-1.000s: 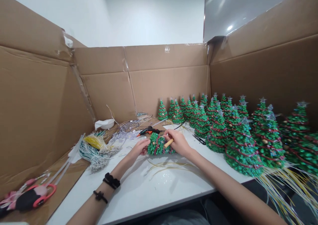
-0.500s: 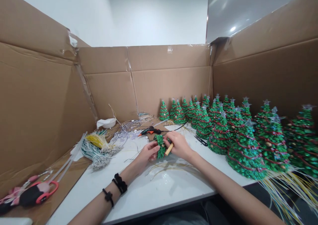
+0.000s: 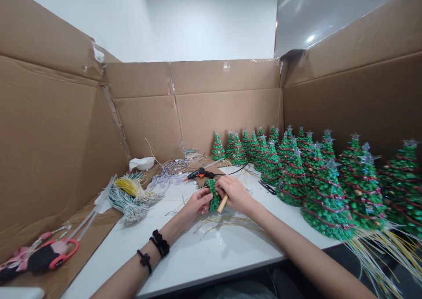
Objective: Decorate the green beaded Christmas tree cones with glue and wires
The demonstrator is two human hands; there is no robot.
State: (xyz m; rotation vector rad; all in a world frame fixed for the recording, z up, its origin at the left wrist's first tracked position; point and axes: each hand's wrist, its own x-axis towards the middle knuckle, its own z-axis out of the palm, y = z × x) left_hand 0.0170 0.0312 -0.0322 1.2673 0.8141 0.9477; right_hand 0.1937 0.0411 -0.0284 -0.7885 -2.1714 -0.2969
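The head view looks from just behind the near edge of the table [image 3: 204, 257], facing forward and down past the left hand [image 3: 198, 202] and right hand [image 3: 235, 195] toward the cardboard wall [image 3: 224, 118] beyond the table's far edge, close and wide-angled.

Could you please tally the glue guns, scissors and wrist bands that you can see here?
Glue guns: 1
Scissors: 1
Wrist bands: 2
Total: 4
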